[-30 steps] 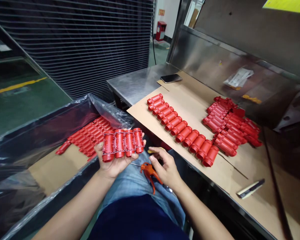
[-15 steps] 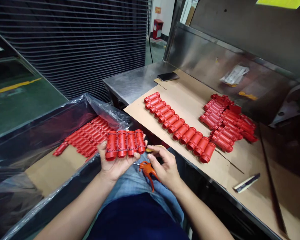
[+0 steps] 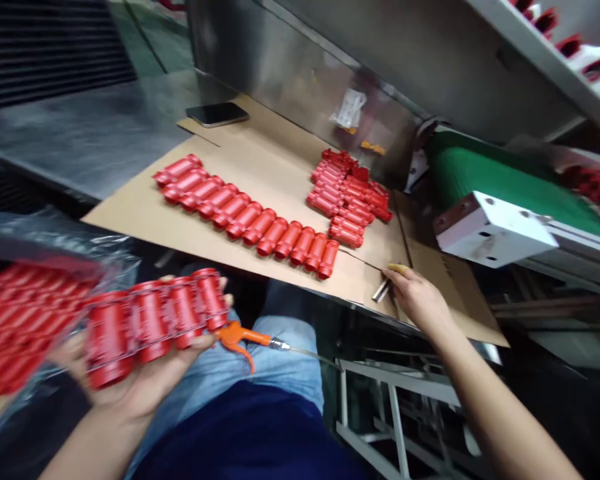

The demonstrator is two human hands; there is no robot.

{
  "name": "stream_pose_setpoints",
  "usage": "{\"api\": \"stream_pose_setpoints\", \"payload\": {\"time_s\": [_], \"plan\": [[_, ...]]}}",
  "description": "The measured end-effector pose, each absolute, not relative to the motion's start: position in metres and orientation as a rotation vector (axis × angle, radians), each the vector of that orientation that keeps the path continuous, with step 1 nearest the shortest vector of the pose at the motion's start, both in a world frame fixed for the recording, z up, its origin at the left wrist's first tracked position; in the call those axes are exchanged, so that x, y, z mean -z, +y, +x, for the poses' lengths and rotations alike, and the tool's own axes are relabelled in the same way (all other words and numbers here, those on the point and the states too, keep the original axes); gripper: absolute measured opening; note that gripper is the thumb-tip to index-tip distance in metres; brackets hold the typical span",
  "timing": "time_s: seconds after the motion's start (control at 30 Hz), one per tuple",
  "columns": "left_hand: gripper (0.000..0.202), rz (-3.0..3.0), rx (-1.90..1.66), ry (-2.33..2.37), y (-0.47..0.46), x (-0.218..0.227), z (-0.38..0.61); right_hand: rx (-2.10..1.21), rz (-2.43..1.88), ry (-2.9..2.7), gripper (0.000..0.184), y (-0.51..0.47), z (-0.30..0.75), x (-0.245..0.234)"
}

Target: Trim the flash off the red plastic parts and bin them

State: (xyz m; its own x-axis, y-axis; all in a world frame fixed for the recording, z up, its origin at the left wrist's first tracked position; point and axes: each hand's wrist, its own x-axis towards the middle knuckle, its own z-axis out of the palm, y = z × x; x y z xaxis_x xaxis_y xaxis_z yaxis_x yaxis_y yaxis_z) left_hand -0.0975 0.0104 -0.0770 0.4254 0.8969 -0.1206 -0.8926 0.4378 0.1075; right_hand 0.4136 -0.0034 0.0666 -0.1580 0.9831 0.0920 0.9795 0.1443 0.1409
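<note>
My left hand (image 3: 125, 387) is closed around a set of several red plastic tubes (image 3: 155, 320), which lie side by side across the palm, joined by thin red strips. At the cardboard's front edge, my right hand (image 3: 420, 300), with a yellow cover on one finger, pinches the far end of a slim utility knife (image 3: 381, 291). The knife lies on the cardboard, partly hidden by the fingers. On my lap, just right of the held tubes, rests an orange air blow gun (image 3: 243, 337) with a thin metal nozzle.
A row of red tubes (image 3: 250, 217) runs along the cardboard (image 3: 125, 200), with a pile of red parts (image 3: 347, 193) behind it. A phone (image 3: 217, 114) lies farther back. A plastic-lined box of red tubes (image 3: 25, 320) stands left; a green conveyor belt (image 3: 510, 180) is right.
My view has swung right. My right hand has moved from beside the held tubes out to the knife on the cardboard. My left hand keeps the tubes, now lower left in view.
</note>
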Motion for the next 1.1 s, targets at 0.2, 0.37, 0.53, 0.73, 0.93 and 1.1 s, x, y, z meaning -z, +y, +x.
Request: {"api": "stream_pose_setpoints", "payload": {"time_s": [0.2,0.37,0.53,0.73,0.93,1.1], "plan": [[0.095,0.033,-1.183,0.247,0.002,0.028,-0.06,-0.31,1.691,2.069,0.023,0.016,0.443,-0.056],[0.094,0.049,-1.166,0.21,-0.001,0.024,-0.057,-0.485,1.748,2.231,0.015,0.004,0.417,-0.085],[0.091,0.014,-1.139,0.181,-0.002,0.024,-0.052,-0.173,2.0,3.073,0.015,-0.022,0.328,-0.082],[0.093,-0.005,-1.124,0.158,-0.005,0.022,-0.052,0.905,1.684,3.565,0.034,-0.022,0.223,-0.047],[0.091,0.032,-1.13,0.109,-0.009,0.021,-0.056,1.515,1.385,3.674,0.044,-0.024,0.188,-0.023],[0.091,0.074,-1.117,0.048,-0.01,0.021,-0.057,1.536,1.383,3.678,0.042,-0.025,0.183,-0.012]]}}
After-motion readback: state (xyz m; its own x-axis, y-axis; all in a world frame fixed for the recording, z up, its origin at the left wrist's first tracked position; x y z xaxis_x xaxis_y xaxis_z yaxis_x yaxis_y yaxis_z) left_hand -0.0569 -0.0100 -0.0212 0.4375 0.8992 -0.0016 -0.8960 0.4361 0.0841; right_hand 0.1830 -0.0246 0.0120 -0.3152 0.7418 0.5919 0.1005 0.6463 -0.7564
